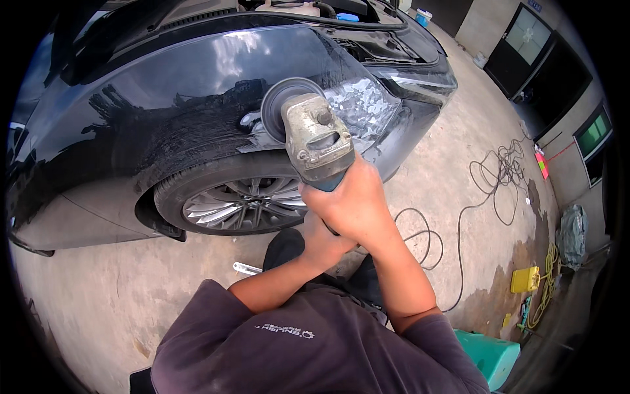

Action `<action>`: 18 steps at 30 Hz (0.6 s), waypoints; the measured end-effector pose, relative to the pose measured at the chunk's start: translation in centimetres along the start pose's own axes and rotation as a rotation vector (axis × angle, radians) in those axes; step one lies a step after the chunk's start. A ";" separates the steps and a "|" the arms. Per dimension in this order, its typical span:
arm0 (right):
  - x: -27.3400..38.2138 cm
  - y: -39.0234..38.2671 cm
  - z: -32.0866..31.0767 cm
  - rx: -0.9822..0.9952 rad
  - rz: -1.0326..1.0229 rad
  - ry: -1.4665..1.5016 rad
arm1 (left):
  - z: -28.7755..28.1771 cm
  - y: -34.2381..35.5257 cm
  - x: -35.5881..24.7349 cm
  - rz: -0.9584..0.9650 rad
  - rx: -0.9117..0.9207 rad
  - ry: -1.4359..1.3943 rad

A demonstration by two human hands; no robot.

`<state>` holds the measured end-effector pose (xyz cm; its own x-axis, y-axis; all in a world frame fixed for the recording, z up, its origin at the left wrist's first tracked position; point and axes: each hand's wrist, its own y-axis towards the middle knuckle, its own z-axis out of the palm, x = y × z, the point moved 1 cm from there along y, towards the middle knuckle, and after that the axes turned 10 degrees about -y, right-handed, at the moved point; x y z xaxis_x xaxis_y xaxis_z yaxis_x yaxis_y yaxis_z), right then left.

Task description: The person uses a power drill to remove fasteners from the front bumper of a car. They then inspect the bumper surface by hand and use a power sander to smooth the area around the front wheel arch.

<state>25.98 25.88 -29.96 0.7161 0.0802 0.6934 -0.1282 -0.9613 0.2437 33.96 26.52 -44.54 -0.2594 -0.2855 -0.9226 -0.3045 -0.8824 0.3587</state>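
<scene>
Both my hands are wrapped around one angle grinder (317, 134). My right hand (352, 203) grips the body just behind the worn metal head. Below it, my left hand (326, 243) closes around the rear of the tool, mostly hidden by the right wrist. The round grinding disc (279, 105) is at the dark car's front fender (197, 85), above the wheel arch; whether it touches cannot be told. Right of the disc lies a patch of bare, scuffed metal (364, 108). Dusty scratches cover the fender left of it. The wheel (252, 203) with silver spokes sits beneath.
A black cord (459, 243) runs over the concrete floor to a tangled heap (502, 171) at the right. A green stool-like plastic box (492, 358), a yellow container (525, 280) and a yellow hose (545, 295) lie lower right. A white-handled object (247, 268) is near my left forearm.
</scene>
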 end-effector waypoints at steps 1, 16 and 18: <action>-0.6 -0.2 -0.9 0.000 0.060 0.047 | 0.4 0.1 -0.5 -0.113 0.011 -0.086; 0.4 1.3 -4.0 -0.034 -0.056 0.089 | 3.7 2.4 -5.4 -0.061 -0.090 -0.376; 0.2 1.4 -3.9 -0.093 -0.103 0.059 | 4.1 2.6 -5.7 -0.052 -0.117 -0.373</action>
<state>23.27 25.61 -26.88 0.6877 0.1947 0.6994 -0.1210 -0.9191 0.3749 30.87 27.39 -37.73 -0.5682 -0.1025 -0.8165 -0.2250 -0.9351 0.2740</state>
